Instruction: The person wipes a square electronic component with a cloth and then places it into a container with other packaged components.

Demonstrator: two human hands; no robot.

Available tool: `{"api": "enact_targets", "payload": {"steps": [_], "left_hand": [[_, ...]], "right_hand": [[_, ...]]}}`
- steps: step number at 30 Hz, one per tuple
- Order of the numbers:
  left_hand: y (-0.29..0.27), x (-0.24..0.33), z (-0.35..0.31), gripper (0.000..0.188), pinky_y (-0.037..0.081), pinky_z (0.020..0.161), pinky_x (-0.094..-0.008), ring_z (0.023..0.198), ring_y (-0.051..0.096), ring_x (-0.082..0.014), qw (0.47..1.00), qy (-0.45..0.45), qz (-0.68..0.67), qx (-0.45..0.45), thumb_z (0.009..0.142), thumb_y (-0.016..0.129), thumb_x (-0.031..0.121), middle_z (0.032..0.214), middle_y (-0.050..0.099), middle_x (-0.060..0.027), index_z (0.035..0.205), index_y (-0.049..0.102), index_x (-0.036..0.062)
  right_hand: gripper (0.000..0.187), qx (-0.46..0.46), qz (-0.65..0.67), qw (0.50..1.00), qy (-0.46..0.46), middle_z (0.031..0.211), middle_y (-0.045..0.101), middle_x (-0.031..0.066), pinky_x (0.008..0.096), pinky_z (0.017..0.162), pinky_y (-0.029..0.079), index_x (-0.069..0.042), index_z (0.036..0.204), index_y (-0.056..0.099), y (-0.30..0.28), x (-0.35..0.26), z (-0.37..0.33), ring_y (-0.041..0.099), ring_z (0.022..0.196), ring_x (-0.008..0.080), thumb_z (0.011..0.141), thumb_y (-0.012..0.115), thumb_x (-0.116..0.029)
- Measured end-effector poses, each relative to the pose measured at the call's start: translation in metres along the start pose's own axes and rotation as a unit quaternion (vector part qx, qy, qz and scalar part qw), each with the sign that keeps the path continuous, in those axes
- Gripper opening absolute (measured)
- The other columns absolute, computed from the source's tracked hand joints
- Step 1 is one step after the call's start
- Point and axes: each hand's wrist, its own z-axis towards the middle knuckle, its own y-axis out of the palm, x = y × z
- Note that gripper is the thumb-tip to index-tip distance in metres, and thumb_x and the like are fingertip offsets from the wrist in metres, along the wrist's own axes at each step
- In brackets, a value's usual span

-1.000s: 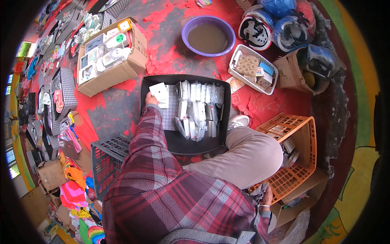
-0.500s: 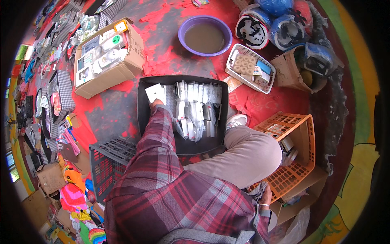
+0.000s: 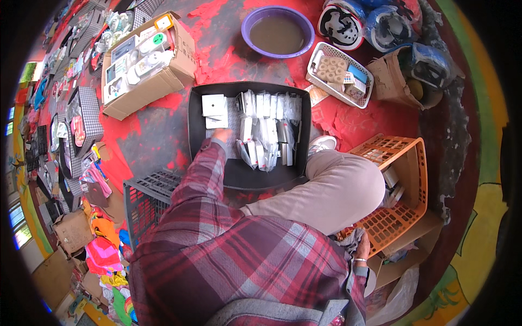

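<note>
A black bin [image 3: 250, 181] with a grey checked lining stands in front of me. My left hand [image 3: 222, 134] is inside it, just below a small pile of flat white boxes [image 3: 213, 105]. Its fingers point to the right and look slightly blurred, with nothing seen in them. Rows of slim white boxes in clear plastic bags [image 3: 265, 138] fill the bin's right part. At my right side, my right hand [image 3: 360, 248] is closed on a crumpled grey cloth [image 3: 350, 239], beside the orange crate.
The orange plastic crate [image 3: 397, 220] lies tipped at right, and a dark grey crate [image 3: 142, 201] stands at left. Beyond are a purple basin of murky water [image 3: 277, 30], a white basket [image 3: 340, 76], helmets [image 3: 340, 26] and a cardboard box of packaged goods [image 3: 157, 92].
My left hand has let go of a white box on the bin's left side and drawn back toward me. The right hand stays on the cloth. The view has shifted slightly.
</note>
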Motion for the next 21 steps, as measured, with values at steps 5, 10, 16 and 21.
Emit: {"api": "enact_targets", "payload": {"steps": [5, 10, 16, 21], "left_hand": [[0.040, -0.021, -0.072, 0.063, 0.049, 0.062, -0.0454, 0.085, 0.060, -0.0306, 0.979, -0.001, 0.194, 0.062, 0.063, 0.072, 0.030, 0.104, 0.058, -0.0215, 0.112, 0.052, -0.0048], [0.037, -0.031, -0.052, 0.063, 0.041, 0.093, -0.0335, 0.111, 0.052, -0.0278, 0.981, -0.003, 0.173, 0.084, 0.062, 0.072, 0.029, 0.122, 0.049, -0.0257, 0.115, 0.053, 0.0007], [-0.009, -0.054, -0.085, 0.060, 0.042, 0.092, -0.0346, 0.110, 0.052, -0.0288, 0.970, -0.002, 0.195, 0.147, 0.065, 0.071, 0.026, 0.121, 0.049, -0.0240, 0.117, 0.052, 0.0022], [-0.031, -0.036, -0.087, 0.057, 0.042, 0.092, -0.0356, 0.110, 0.052, -0.0296, 0.957, -0.002, 0.208, 0.204, 0.067, 0.069, 0.023, 0.120, 0.050, -0.0226, 0.118, 0.051, 0.0035]], "right_hand": [[0.046, -0.047, -0.006, 0.999, 0.026, 0.101, 0.062, 0.0054, 0.0269, 0.081, 0.043, 0.004, 0.108, 0.058, -0.002, -0.007, -0.008, 0.057, 0.091, 0.0159, 0.090, 0.046, -0.037], [0.047, -0.081, 0.043, 0.996, 0.008, 0.103, 0.062, 0.0060, 0.0269, 0.082, 0.043, 0.004, 0.110, 0.057, -0.013, 0.008, -0.001, 0.058, 0.093, 0.0156, 0.090, 0.045, -0.037], [0.036, -0.054, 0.006, 0.998, -0.042, 0.096, 0.062, 0.0061, 0.0297, 0.075, 0.048, -0.001, 0.106, 0.057, -0.033, 0.035, 0.011, 0.060, 0.085, 0.0187, 0.090, 0.045, -0.032], [0.030, -0.043, 0.055, 0.997, -0.022, 0.091, 0.063, 0.0045, 0.0308, 0.070, 0.051, -0.002, 0.100, 0.059, -0.030, 0.032, 0.003, 0.062, 0.080, 0.0176, 0.089, 0.050, -0.029]]}}
